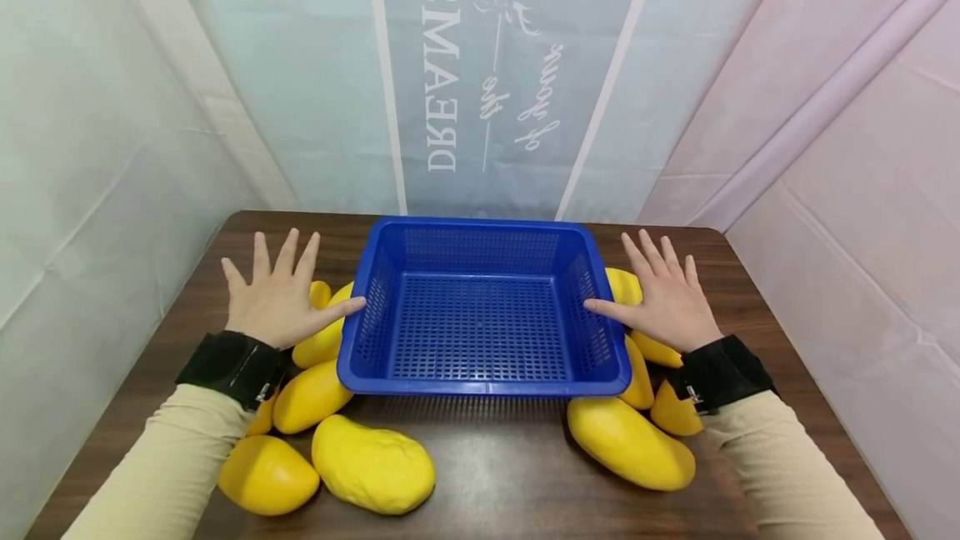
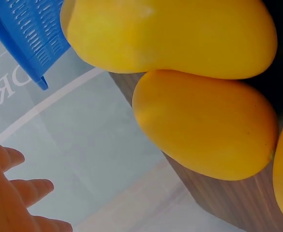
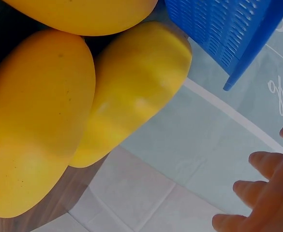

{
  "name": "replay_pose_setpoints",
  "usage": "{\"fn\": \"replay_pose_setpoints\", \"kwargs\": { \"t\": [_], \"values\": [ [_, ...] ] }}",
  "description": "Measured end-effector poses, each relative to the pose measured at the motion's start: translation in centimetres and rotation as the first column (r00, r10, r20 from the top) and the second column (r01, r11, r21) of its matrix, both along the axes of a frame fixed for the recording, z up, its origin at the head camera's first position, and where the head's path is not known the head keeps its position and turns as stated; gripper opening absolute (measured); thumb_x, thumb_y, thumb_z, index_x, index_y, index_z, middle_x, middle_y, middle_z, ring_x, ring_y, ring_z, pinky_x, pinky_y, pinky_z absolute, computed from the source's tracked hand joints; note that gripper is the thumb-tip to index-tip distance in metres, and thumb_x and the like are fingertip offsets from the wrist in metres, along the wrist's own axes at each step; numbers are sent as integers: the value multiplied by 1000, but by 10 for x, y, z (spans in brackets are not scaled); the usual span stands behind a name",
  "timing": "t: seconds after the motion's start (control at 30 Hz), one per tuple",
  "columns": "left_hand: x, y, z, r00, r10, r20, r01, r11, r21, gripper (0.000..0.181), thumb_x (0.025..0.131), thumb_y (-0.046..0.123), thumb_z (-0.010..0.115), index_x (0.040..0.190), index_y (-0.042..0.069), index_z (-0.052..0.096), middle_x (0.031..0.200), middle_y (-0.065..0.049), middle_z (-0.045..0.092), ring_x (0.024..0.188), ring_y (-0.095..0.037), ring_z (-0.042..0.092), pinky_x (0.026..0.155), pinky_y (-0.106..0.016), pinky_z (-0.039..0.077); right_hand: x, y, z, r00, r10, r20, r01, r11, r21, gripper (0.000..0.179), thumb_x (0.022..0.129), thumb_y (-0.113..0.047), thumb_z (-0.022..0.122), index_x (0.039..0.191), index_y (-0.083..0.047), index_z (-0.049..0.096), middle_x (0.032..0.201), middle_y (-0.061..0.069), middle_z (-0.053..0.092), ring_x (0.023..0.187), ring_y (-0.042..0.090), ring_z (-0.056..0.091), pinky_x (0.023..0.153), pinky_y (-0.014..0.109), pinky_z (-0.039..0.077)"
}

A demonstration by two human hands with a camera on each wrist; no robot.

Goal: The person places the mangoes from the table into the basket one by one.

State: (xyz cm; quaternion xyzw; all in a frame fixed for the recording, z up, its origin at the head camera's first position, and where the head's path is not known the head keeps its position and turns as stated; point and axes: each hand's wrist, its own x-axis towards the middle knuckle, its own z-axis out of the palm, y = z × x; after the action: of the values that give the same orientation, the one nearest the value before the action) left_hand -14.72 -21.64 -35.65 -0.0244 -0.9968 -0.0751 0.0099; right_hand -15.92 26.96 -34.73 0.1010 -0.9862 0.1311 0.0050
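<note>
A blue plastic basket (image 1: 480,388) with slotted walls stands in the middle of the table, and nothing lies in it. My left hand (image 1: 279,298) is spread at its left side, the thumb tip at the rim. On the opposite side my right hand (image 1: 666,300) is spread too, its thumb overlapping the right rim. Both hands are over yellow mangoes. In the left wrist view, a mango (image 2: 204,125) lies against a larger one (image 2: 170,36) beside the basket wall. The right wrist view has a mango (image 3: 136,87) close to the basket, with another mango (image 3: 39,125) overlapping it.
Several mangoes lie on both sides of the basket. Nearer me are a lumpy mango (image 1: 373,465) and a rounder one (image 1: 268,475) at left, and a long mango (image 1: 630,443) at right. The brown table (image 1: 495,473) ends at a printed curtain (image 1: 480,182) behind.
</note>
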Motion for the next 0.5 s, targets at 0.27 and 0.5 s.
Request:
{"fn": "replay_pose_setpoints", "kwargs": {
  "t": [0.27,0.5],
  "values": [
    [-4,5,8,1000,-11,-22,10,1000,-30,119,75,88,45,161,14,11,164,-23,13,147,-54,4,104,-80,12,-4,3,2,1000,27,-1,-27,1000,10,113,81,-72,61,161,-13,9,164,24,11,149,50,6,114,71,3],
    [-8,10,11,999,-29,-26,28,999,-33,119,75,88,46,161,13,11,164,-23,15,147,-54,7,106,-79,9,-8,11,3,999,45,16,-45,999,-10,112,82,-69,63,161,-13,6,165,23,8,150,49,3,115,70,1]
  ]
}}
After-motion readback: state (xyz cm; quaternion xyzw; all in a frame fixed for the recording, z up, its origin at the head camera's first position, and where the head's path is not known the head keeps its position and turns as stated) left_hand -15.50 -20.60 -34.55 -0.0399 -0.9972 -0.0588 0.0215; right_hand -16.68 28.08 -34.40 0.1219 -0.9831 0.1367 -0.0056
